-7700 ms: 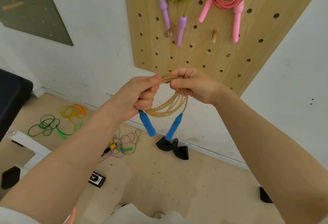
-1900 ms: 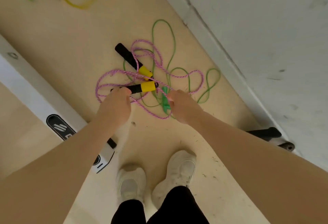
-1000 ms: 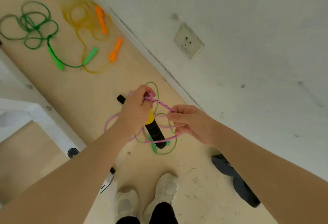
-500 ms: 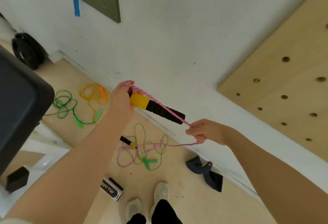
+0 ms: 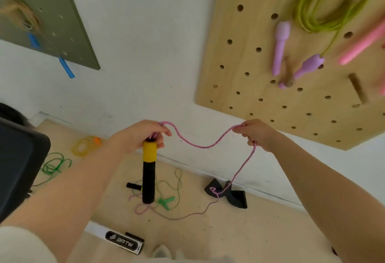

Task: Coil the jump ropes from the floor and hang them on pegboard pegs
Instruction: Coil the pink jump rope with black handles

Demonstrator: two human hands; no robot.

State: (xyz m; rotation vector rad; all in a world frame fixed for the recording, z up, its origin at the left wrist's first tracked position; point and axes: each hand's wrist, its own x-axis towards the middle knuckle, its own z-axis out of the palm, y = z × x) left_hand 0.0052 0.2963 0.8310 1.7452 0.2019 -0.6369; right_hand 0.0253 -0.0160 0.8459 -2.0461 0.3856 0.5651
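**Pink rope held up between both hands**

We see the pink rope [image 5: 205,145] sagging in a shallow loop at mid-frame between our two hands. The left hand [image 5: 139,136] pinches the rope at the top of its yellow-and-black handle [image 5: 148,171], which hangs straight down. The right hand [image 5: 256,133] has its fingers curled round the rope; from it the rope drops to the floor [image 5: 239,231] and trails left across it to the second handle [image 5: 133,185], lying among a green rope [image 5: 169,197]. A black wedge [image 5: 236,198] sits by the wall just right of the falling strand. At centre left of the frame a yellow rope [image 5: 83,147] and another green rope [image 5: 53,165] lie on the floor. At upper right, the pegboard [image 5: 250,71] carries a coiled lime rope [image 5: 325,12] with lilac handles [image 5: 280,46] and a pink handle [image 5: 362,43].
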